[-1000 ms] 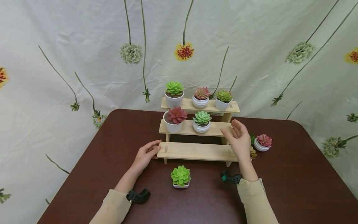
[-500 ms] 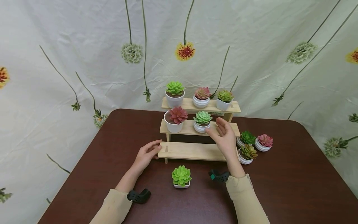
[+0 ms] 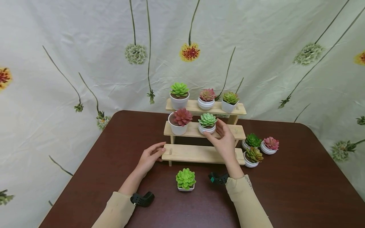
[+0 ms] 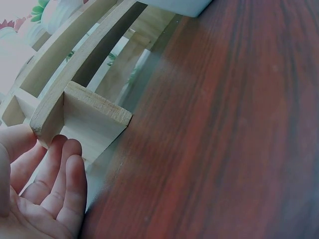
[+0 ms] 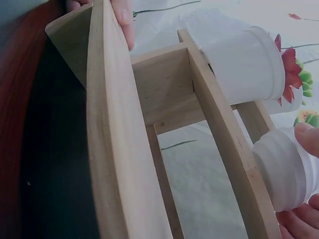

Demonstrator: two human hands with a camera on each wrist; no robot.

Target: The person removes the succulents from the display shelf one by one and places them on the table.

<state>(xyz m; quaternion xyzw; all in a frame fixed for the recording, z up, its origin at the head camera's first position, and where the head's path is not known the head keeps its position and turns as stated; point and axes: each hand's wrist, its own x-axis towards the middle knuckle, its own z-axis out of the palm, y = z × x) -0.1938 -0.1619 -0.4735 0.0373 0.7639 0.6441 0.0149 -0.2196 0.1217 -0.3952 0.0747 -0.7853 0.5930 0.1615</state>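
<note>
Nearest, in front of the wooden stand (image 3: 199, 153): a lone green plant pot (image 3: 185, 180) on the table (image 3: 299, 190), untouched. At the stand's lowest step, left end: left hand (image 3: 148, 157) resting against the wood, fingers relaxed and nearly straight, holding nothing, seemingly bracing the stand. On the middle step: right hand (image 3: 223, 139) curled round the ribbed white pot (image 3: 207, 123) with the pale green plant, thumb in front, fingers behind. Just left of it, a red plant pot (image 3: 178, 122). Best gripped low on the pot, lifted straight, kept clear of that neighbour. Top step: three more pots (image 3: 206, 98). Right of the stand: three pots (image 3: 258, 147) clustered.
</note>
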